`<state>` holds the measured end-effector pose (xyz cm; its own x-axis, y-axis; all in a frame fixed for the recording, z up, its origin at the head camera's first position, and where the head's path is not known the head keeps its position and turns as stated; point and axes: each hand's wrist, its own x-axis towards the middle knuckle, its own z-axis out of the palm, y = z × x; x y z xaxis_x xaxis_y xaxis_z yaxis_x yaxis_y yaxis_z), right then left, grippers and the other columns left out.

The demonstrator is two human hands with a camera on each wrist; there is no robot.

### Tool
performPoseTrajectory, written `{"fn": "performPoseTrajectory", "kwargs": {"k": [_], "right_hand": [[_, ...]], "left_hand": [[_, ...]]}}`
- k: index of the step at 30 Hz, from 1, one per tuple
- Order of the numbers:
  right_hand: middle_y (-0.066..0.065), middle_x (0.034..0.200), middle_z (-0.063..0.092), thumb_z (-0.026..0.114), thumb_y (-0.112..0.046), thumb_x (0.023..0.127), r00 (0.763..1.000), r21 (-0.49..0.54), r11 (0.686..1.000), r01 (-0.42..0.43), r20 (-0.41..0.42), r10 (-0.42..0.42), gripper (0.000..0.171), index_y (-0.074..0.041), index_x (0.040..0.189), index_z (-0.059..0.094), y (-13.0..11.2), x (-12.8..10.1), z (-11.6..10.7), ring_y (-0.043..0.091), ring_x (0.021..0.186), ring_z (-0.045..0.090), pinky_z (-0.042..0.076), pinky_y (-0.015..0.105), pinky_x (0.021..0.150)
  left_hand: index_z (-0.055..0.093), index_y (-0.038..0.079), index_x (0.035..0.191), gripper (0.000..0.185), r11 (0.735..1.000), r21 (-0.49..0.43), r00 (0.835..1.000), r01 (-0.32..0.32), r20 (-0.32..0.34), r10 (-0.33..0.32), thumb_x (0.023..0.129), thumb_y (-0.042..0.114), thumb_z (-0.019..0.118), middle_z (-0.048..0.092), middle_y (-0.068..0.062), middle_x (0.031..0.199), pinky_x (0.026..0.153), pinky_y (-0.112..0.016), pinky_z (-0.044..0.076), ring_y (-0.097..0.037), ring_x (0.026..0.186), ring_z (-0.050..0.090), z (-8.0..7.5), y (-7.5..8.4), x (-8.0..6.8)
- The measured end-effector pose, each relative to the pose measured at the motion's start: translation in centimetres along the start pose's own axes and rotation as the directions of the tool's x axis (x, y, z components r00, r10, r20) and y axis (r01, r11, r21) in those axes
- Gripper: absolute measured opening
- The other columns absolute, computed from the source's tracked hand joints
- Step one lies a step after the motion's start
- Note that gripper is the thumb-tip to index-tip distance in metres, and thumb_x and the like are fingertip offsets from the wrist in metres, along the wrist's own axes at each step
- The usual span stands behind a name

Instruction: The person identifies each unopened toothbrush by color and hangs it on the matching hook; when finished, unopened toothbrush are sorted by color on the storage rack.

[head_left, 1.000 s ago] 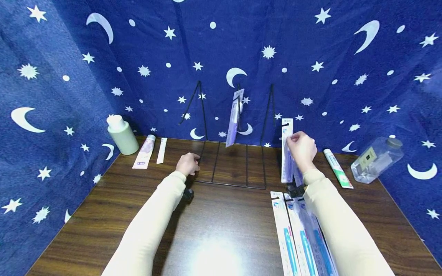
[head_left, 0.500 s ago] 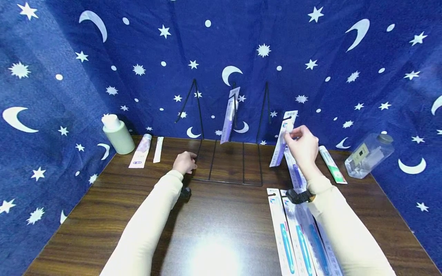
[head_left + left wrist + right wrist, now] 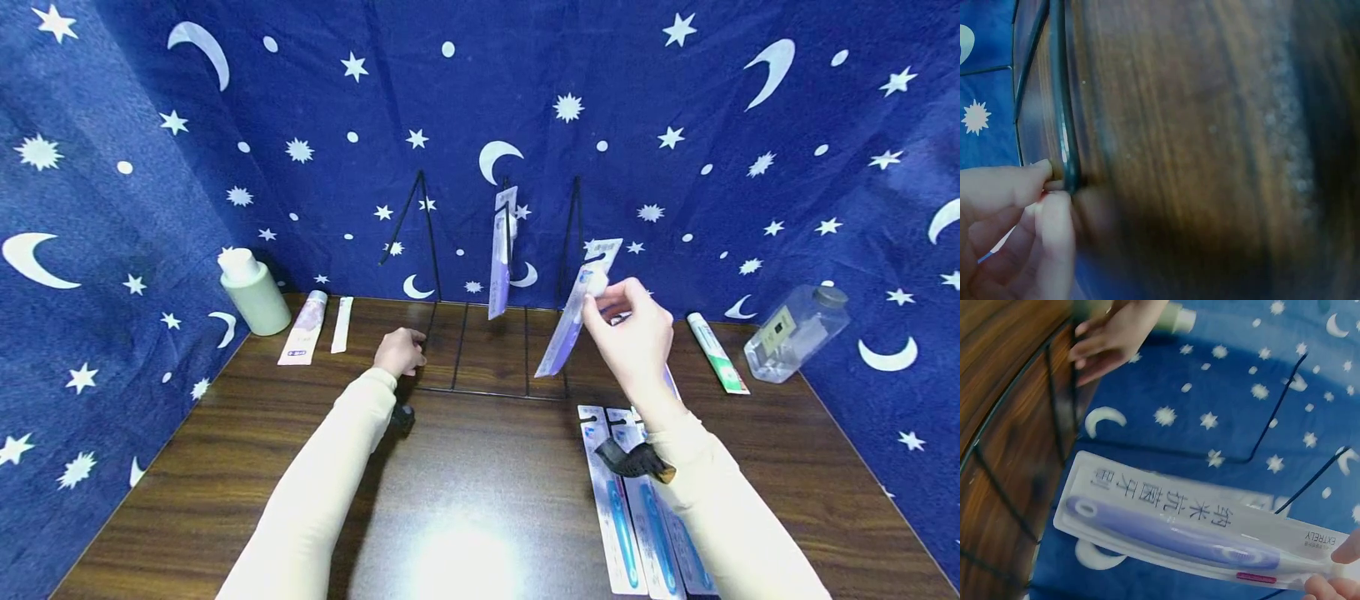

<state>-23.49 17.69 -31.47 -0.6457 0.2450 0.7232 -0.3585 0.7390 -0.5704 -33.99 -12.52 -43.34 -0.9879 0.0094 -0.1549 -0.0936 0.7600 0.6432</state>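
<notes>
My right hand (image 3: 633, 329) pinches a packaged purple toothbrush (image 3: 573, 321) near the top of its card. The pack hangs tilted beside the right arm of the black wire rack (image 3: 487, 392), its lower end to the left. Up close in the right wrist view, the toothbrush pack (image 3: 1166, 531) shows a purple handle under clear plastic, with fingertips at its head end. My left hand (image 3: 400, 352) holds the rack's left side low at the table; the left wrist view has thumb and finger pinching at the rod (image 3: 1062, 94). Another purple toothbrush pack (image 3: 500, 258) hangs on the middle hook.
Blue toothbrush packs (image 3: 606, 458) lie side by side under my right forearm. At the back left stand a green bottle (image 3: 258, 300), a pink tube (image 3: 303, 329) and a narrow white packet (image 3: 342, 325). A toothpaste tube (image 3: 717, 354) and a clear bottle (image 3: 795, 333) are at the right.
My right hand has lifted the purple toothbrush pack and carried it left toward the rack's right arm, tilting it. The left hand stays at the rack. The hanging pack has swung slightly.
</notes>
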Motion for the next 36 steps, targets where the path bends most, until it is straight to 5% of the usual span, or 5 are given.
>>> {"fn": "performPoseTrajectory", "kwargs": {"k": [6, 17, 36], "right_hand": [[0.004, 0.065, 0.067, 0.07, -0.012, 0.076, 0.996, 0.113, 0.99, 0.085, 0.025, -0.088, 0.011, -0.004, 0.078, 0.063, -2.4, -1.0, 0.1, 0.002, 0.053, 0.055, 0.043, 0.007, 0.049], [0.0, 0.063, 0.066, 0.071, -0.018, 0.076, 0.954, 0.088, 0.955, 0.282, 0.076, -0.289, 0.014, -0.008, 0.076, 0.061, -5.1, -2.0, 2.8, 0.012, 0.052, 0.058, 0.046, 0.029, 0.047], [-0.001, 0.065, 0.069, 0.07, -0.022, 0.076, 0.957, -0.06, 0.962, 0.268, 0.132, -0.258, 0.014, -0.011, 0.074, 0.061, -4.6, -0.8, 6.0, 0.014, 0.054, 0.061, 0.045, 0.039, 0.044]], "left_hand": [[0.062, 0.002, 0.124, 0.049, 1.0, 0.002, 1.0, 0.0, 0.005, 0.0, 0.075, -0.004, 0.066, 0.065, -0.008, 0.088, 0.048, -0.02, 0.055, -0.009, 0.05, 0.061, -0.1, -0.1, 0.0], [0.063, 0.002, 0.122, 0.048, 0.999, 0.022, 0.999, -0.031, -0.013, 0.032, 0.074, -0.001, 0.066, 0.065, -0.006, 0.083, 0.046, -0.02, 0.054, -0.008, 0.047, 0.06, -0.3, -0.2, -0.2], [0.063, 0.003, 0.123, 0.049, 1.0, 0.0, 1.0, -0.017, -0.014, 0.017, 0.075, -0.003, 0.065, 0.065, -0.006, 0.086, 0.048, -0.02, 0.055, -0.011, 0.052, 0.063, -0.1, 0.0, -0.3]]}}
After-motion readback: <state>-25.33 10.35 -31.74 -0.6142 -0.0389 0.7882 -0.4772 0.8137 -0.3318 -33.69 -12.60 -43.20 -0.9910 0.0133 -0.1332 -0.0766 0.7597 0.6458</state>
